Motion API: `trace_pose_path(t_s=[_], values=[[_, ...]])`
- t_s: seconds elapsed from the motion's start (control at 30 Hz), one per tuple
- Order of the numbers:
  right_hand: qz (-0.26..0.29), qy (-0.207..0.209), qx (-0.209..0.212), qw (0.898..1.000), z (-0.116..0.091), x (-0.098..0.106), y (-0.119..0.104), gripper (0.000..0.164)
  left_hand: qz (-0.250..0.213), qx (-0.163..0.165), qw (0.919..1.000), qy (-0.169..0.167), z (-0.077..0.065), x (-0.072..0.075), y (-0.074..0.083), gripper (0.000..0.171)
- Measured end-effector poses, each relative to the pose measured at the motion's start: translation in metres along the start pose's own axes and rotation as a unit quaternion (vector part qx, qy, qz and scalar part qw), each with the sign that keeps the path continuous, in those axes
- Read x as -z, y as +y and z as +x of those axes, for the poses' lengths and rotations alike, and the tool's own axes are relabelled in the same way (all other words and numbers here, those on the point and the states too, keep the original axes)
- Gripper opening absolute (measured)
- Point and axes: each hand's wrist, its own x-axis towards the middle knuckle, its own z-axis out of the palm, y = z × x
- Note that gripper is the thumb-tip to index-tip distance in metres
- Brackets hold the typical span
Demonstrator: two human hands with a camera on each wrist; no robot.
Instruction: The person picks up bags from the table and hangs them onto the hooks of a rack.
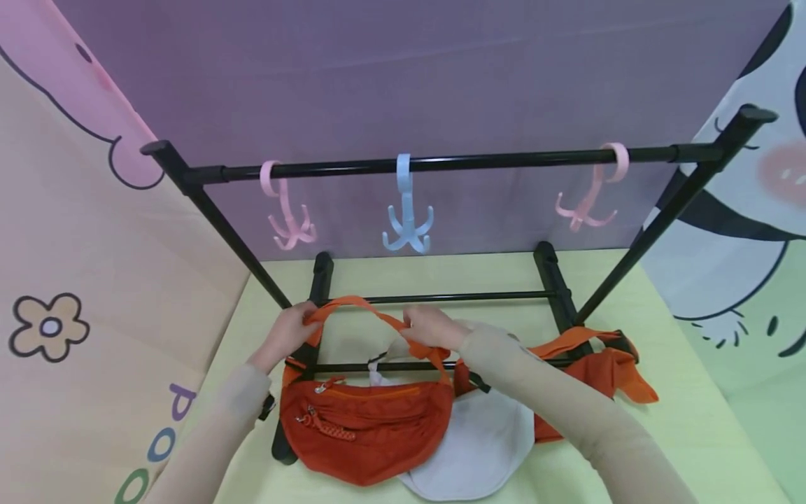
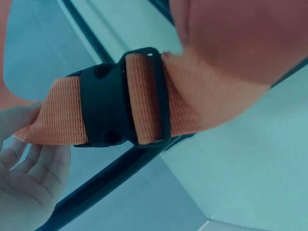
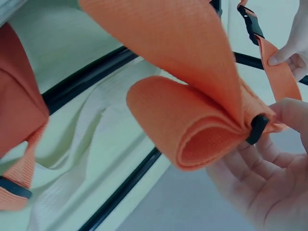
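Observation:
An orange-red waist bag (image 1: pixel 371 437) with zips hangs in front of the lower rack bars. My left hand (image 1: pixel 290 332) pinches its orange strap (image 1: pixel 349 301) on the left, and my right hand (image 1: pixel 431 326) pinches it on the right, so the strap arches between them. In the left wrist view, a black side-release buckle (image 2: pixel 106 103) on the strap is fastened beside my left fingers (image 2: pixel 41 166). In the right wrist view, a folded loop of webbing (image 3: pixel 159 125) and a small black slider (image 3: pixel 258 129) lie at my right fingertips (image 3: pixel 250 154).
A white bag (image 1: pixel 481 448) lies partly behind the orange-red one. Another orange-red bag (image 1: pixel 595 371) rests at the right. Above, a black rack's top bar (image 1: pixel 491 162) carries a pink hook (image 1: pixel 291 220), a blue hook (image 1: pixel 408 217) and a second pink hook (image 1: pixel 588 203).

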Motion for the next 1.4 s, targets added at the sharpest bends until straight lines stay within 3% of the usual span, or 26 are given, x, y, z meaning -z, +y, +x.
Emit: trace_pose_path(t_s=[0.4,0.83,1.07,1.23,1.33,1.4], values=[[0.023,0.055,0.04,0.997,-0.009,0.015,-0.011,0.02,-0.022,0.012,0.9982,0.054,-0.017,0.024,0.009,0.011],[0.146,0.088,0.053,0.984,-0.026,0.031,-0.036,0.01,-0.061,0.013,0.9936,0.094,-0.037,0.043,0.025,0.017],[0.217,0.112,0.088,0.966,-0.033,0.037,-0.053,0.016,-0.129,0.023,0.9892,0.065,-0.045,0.059,0.033,0.023],[0.28,0.125,0.11,0.945,-0.037,0.042,-0.064,0.021,-0.208,-0.008,0.9771,0.044,-0.048,0.07,0.034,0.021],[0.311,0.132,0.113,0.934,-0.039,0.044,-0.069,0.023,-0.274,-0.036,0.9607,0.03,-0.049,0.077,0.034,0.019],[0.326,0.14,0.117,0.928,-0.04,0.045,-0.072,0.025,-0.323,-0.047,0.9452,0.017,-0.05,0.081,0.035,0.02]])
